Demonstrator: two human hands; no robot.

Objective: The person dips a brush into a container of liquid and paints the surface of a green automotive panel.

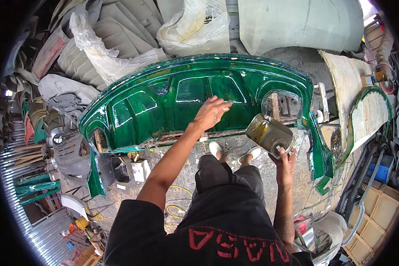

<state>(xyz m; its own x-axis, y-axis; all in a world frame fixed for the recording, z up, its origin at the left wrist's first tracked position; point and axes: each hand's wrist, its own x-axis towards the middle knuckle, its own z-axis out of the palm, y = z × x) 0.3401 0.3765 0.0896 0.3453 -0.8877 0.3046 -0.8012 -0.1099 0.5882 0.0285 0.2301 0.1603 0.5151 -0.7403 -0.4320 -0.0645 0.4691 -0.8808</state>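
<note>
A large glossy green mould (190, 91) with an arched upper rim spans the middle of the head view. My left hand (212, 113) is over its middle recessed panel, fingers pressed together around something small and pale at the fingertips, too small to name. At the right, my right hand (284, 160) grips the near end of a cut-open metal container (269, 135), thumb over the edge. Yellowish-brown liquid or residue shows inside the container. It is held in front of the mould's round cut-out.
Plastic-wrapped pieces (193, 29) and a pale panel (299, 29) stand behind the mould. A black bin (121, 169) and white box (140, 170) sit on the floor, near a yellow hose (176, 212). Wooden frames (372, 217) lie at the right.
</note>
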